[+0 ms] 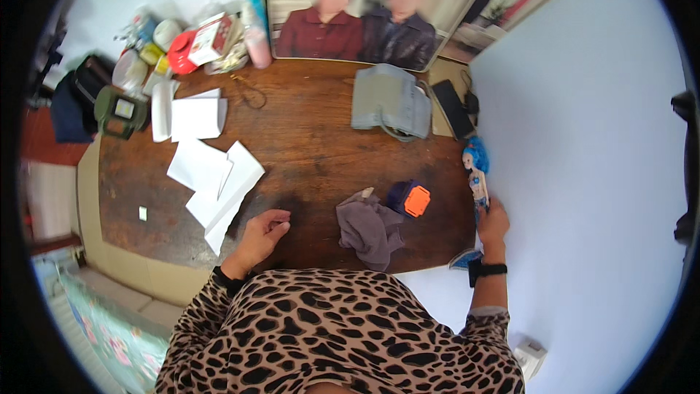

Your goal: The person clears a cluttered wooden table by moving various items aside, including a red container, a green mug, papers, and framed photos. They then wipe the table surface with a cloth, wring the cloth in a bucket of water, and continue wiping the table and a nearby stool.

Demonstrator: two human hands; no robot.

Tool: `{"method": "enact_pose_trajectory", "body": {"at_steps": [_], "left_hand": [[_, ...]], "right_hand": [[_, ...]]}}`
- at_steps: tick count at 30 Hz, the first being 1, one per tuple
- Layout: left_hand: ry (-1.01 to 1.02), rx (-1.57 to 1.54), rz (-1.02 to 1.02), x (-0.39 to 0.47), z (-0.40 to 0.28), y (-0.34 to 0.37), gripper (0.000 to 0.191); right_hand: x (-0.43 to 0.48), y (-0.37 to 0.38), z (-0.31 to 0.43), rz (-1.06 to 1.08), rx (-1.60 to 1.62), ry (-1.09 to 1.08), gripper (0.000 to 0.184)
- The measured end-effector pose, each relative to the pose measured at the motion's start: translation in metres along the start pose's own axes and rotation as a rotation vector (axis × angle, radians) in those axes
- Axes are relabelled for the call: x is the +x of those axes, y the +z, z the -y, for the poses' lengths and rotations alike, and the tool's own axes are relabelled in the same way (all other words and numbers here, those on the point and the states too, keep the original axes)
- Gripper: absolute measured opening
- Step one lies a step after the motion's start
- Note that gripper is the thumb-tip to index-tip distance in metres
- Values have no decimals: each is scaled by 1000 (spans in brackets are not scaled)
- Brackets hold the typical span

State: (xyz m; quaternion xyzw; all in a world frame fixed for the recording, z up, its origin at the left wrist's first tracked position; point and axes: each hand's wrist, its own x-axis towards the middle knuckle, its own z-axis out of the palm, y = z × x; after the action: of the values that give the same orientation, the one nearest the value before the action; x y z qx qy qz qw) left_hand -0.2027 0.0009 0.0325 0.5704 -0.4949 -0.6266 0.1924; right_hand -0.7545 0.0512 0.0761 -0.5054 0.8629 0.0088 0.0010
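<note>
At the right edge of the wooden table (306,137), my right hand (494,223) is closed around the lower body of a blue-haired mermaid doll (477,178). The doll's head points away from me, and its blue tail fin shows beside my wrist. My left hand (265,232) rests near the front of the table with curled fingers, thumb close to the index finger, and no object shows in it. White paper sheets (224,186) lie just beyond and left of it. Between my hands lie a crumpled purple-grey cloth (369,230) and a dark purple object with an orange face (416,201).
A grey blood pressure cuff (388,99) with a tube and a black smartphone (452,108) lie at the back right. Framed photographs (361,57) lean behind them. Bottles, boxes and a green mug (117,112) crowd the back left. A wall (574,175) borders the right side.
</note>
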Motion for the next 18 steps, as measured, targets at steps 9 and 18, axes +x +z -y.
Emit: {"method": "enact_pose_trajectory", "body": {"at_steps": [9, 18], "left_hand": [[385, 155, -250, 47, -24, 14, 24], [663, 753, -399, 100, -35, 28, 26]], "right_hand": [[4, 10, 67, -378, 152, 60, 46], [74, -40, 128, -96, 280, -223, 62]]}}
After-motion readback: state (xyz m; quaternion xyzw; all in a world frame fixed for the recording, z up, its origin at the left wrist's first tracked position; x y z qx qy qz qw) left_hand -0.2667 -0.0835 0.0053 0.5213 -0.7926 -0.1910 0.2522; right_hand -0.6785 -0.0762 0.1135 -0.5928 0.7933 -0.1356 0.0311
